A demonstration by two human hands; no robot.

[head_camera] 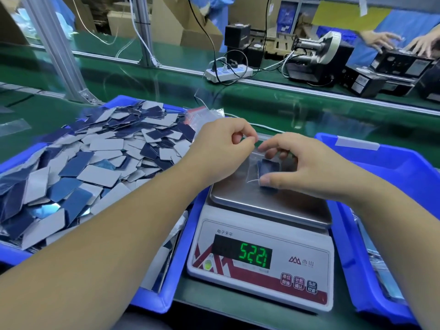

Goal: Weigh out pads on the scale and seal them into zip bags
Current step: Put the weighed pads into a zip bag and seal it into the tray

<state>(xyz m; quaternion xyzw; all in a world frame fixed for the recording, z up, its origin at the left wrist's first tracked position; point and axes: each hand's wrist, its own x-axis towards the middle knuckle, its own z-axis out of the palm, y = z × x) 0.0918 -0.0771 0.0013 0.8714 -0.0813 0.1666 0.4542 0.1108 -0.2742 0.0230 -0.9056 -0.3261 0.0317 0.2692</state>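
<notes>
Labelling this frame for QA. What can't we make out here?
- Clear zip bag, head view: whether its top is sealed; left hand and right hand pinch over it.
- Dark blue pads inside the bag: count hidden by the right hand's fingers.
- White digital scale: green digits blurred, decimal point unclear.
- Blue plastic bin on the right: contents cut off by the frame edge and the right forearm.

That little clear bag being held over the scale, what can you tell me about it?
The zip bag is small, clear and glossy, like thin plastic. It holds a small stack of dark blue pads. It sits over the steel pan of the scale; whether it rests on the pan is unclear. The left hand pinches its top edge, and the right hand holds it at the pads, thumb on the lower corner.
</notes>
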